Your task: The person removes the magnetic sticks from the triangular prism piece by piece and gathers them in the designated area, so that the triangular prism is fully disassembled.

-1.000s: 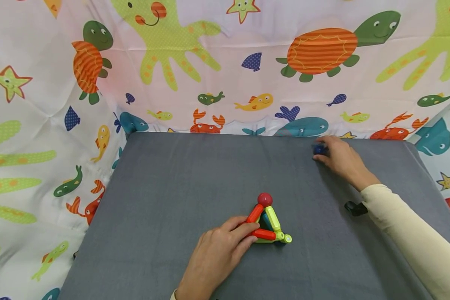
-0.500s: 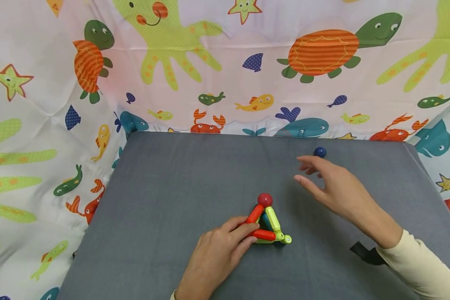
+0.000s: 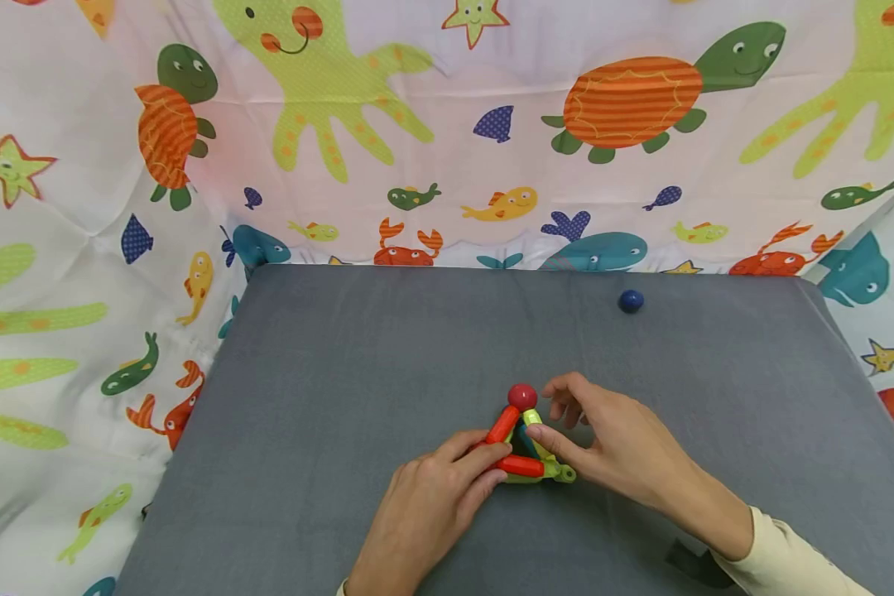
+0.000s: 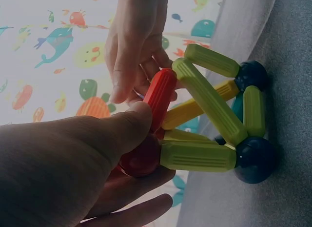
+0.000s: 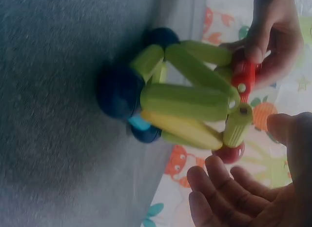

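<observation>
While left grip [image 3: 434, 499] holds rod frame [image 3: 523, 467], right grip [image 3: 626, 439] hovers beside.

Free way over grey tabletop [image 3: 387, 348] to blue ball [image 3: 630, 301], but stick frame [image 3: 522, 466] between the hands [image 3: 432, 501] [image 3: 626, 443]

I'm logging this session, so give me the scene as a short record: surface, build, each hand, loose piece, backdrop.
Surface: gray table
Build: rod-and-ball structure, mostly green, with red, yellow and blue parts
Left hand: grips the structure at a red ball
Right hand: open beside the structure, holding nothing
Loose piece: dark blue ball, near the table's far edge, toward the right
Backdrop: pale cloth printed with sea animals
</observation>
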A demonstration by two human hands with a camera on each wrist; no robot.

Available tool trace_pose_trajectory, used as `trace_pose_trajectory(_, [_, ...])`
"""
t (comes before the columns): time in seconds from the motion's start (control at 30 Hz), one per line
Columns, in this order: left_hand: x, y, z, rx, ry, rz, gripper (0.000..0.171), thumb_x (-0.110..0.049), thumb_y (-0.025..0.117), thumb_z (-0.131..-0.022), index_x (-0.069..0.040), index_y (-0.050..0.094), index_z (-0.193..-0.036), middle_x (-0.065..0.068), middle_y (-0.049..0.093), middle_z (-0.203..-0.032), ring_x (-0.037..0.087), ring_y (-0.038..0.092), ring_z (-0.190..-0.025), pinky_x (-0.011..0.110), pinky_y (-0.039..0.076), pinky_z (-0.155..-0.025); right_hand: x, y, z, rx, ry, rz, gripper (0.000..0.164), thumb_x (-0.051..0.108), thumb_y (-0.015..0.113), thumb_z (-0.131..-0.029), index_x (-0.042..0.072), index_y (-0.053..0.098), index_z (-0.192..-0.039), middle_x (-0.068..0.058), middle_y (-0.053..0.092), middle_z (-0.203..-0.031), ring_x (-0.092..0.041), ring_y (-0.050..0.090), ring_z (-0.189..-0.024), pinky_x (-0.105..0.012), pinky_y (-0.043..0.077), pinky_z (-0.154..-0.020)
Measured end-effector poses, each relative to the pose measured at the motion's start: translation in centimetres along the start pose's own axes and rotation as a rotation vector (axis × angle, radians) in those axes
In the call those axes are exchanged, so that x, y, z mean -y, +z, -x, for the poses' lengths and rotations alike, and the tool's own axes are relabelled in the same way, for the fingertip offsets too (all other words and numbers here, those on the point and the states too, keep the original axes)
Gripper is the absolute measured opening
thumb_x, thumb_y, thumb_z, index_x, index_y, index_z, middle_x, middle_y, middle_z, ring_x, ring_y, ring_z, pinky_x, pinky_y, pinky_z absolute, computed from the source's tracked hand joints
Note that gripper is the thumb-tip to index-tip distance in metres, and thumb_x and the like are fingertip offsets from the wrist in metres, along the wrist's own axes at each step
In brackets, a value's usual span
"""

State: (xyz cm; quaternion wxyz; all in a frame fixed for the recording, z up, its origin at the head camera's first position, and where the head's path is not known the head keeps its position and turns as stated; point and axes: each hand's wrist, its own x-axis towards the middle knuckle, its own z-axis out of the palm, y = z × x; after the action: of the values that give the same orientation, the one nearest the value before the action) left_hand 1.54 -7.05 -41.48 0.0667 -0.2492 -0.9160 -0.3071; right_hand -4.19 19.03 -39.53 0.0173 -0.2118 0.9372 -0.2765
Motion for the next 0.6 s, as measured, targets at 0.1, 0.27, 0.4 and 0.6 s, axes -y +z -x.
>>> trace_pose_trajectory(0.1, [0.0,-0.1,0.0,0.011,0.002,-0.001,0.029,-0.034,0.076,-0.1,-0.029,0.076,-0.128,-0.007,0.07,-0.125,0.007,0.071,-0.084,0.023,0.058,-0.067,0.4,0.5,0.1,-0.006,-0.006,-0.021,0.057,0.057,0.077,-0.094,0.019,0.058,-0.132,0.011,0.067,-0.094,-0.002,0.061,-0.076,-0.021,0.051,-0.059])
trace_pose_trajectory(0.27, [0.1,0.0,0.0,0.013,0.01,-0.009,0.028,-0.034,0.076,-0.1,-0.029,0.075,-0.128,-0.007,0.07,-0.124,0.007,0.071,-0.084,0.023,0.058,-0.067,0.6,1.2,0.0,-0.012,-0.039,-0.065,0.072,0.044,0.084,-0.092,0.018,0.048,-0.149,0.014,0.064,-0.092,-0.002,0.057,-0.065,-0.02,0.048,-0.055])
trace_pose_trajectory(0.4, [0.0,-0.1,0.0,0.013,0.007,-0.015,0.028,-0.035,0.074,-0.101,-0.031,0.075,-0.129,-0.008,0.07,-0.124,0.007,0.071,-0.085,0.025,0.059,-0.068,0.9,1.3,0.0,0.001,-0.035,-0.094,0.068,0.034,0.086,-0.091,0.019,0.052,-0.147,0.016,0.063,-0.09,0.001,0.053,-0.062,-0.021,0.048,-0.053])
trace_pose_trajectory(0.6, [0.1,-0.1,-0.1,0.019,0.0,-0.002,0.029,-0.035,0.074,-0.101,-0.031,0.075,-0.129,-0.007,0.07,-0.125,0.007,0.071,-0.085,0.025,0.059,-0.069,0.8,0.8,0.0,0.015,-0.02,-0.069,0.056,0.03,0.083,-0.095,0.022,0.059,-0.145,0.018,0.061,-0.084,0.0,0.054,-0.063,-0.022,0.046,-0.052])
